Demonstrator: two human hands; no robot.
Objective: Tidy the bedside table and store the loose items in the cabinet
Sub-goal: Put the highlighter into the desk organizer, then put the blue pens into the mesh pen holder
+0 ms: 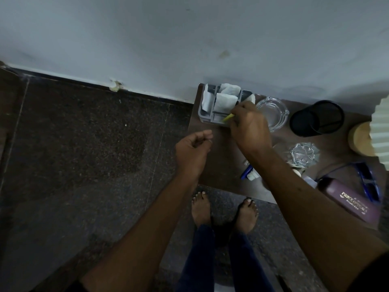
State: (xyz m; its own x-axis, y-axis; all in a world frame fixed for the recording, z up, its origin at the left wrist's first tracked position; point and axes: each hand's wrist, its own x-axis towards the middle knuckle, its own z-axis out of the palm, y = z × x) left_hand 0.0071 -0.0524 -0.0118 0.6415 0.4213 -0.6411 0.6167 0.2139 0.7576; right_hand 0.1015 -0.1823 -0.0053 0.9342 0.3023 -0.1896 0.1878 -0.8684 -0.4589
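A: Where does the bedside table (219,165) end?

B: Its left edge runs down from the wall to a near corner above the person's bare feet; beyond it is dark speckled floor, wide and bare up to the wall. The table's left strip, between that edge and the right forearm, is also bare wood.

A: And the crowded part?

B: A grey organiser (219,106) with compartments sits at the back left corner against the wall, white sachets (225,101) standing upright in it. Just right of it is a clear glass ashtray (272,113), then a black mesh pen cup (316,118), then a round wooden lid or base (361,139) partly cut off by something pale and ribbed. Nearer the person: a second cut-glass dish (303,154), a blue pen (246,172) and a small white tube (252,175) half hidden under the forearm, blue-framed glasses (368,182), and a maroon spectacle case (351,202) (gold lettering on its lid).

A: The hands?

B: The right hand (249,127) is over the organiser's front right corner, fingertips pinched on a small yellow-green item (228,117) at a front compartment; what it is I cannot tell. The left hand (192,148) hovers at the table's left edge, fingers curled loosely with something thin and pale at the fingertips, too small to say whether it is gripped.
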